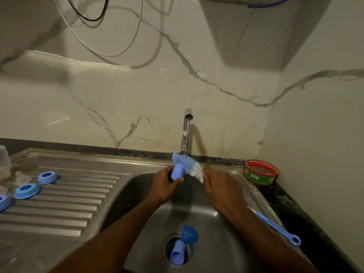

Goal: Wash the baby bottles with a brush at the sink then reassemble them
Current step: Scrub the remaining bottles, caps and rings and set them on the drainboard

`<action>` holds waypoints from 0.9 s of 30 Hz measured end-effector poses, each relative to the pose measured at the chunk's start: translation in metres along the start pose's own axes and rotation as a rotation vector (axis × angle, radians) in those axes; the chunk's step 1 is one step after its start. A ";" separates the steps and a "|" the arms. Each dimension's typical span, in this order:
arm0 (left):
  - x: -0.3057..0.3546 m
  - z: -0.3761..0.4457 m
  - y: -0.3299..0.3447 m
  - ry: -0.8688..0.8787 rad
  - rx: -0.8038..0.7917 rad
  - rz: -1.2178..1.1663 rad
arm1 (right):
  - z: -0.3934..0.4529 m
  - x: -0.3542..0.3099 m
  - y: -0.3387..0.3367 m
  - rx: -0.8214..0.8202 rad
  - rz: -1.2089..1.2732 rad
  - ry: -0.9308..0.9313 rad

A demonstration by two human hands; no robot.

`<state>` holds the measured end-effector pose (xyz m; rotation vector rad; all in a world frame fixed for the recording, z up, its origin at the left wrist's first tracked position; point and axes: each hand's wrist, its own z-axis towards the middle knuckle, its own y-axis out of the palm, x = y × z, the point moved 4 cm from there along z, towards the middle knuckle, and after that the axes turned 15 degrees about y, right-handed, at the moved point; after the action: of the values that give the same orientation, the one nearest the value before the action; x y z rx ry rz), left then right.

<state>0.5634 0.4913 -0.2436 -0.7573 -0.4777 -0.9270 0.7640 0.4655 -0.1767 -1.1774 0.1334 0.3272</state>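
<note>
Bottle cap of pale blue plastic sits pinched in our left hand above the steel sink basin, just under the chrome tap with its thin stream of water. Our right hand curls round the handle of the blue-and-white bristle brush (the handle itself is hidden), bristles touching the cap. Down at the drain lie a second pale blue cap and a darker blue domed cap. Three blue screw rings rest on the ribbed draining board; a slim blue nipple brush lies on the right rim.
</note>
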 end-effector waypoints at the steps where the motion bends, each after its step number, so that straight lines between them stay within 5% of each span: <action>1: 0.004 -0.001 0.002 0.050 -0.048 0.015 | -0.002 0.001 -0.001 0.005 -0.014 -0.005; 5: 0.021 -0.006 0.020 0.237 -0.202 -0.003 | -0.001 -0.004 -0.006 0.105 -0.048 -0.016; 12: 0.009 0.000 -0.003 0.017 0.007 -0.033 | -0.005 0.004 -0.007 0.079 0.008 -0.022; 18: 0.022 -0.005 0.012 0.119 -0.194 -0.144 | 0.001 0.001 -0.010 0.094 -0.079 0.044; 27: 0.003 0.003 -0.008 -0.072 -0.047 -0.175 | -0.002 0.009 -0.005 0.122 -0.006 0.110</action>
<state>0.5582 0.4884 -0.2365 -0.8027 -0.5942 -1.0796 0.7739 0.4634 -0.1754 -1.0747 0.2426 0.2456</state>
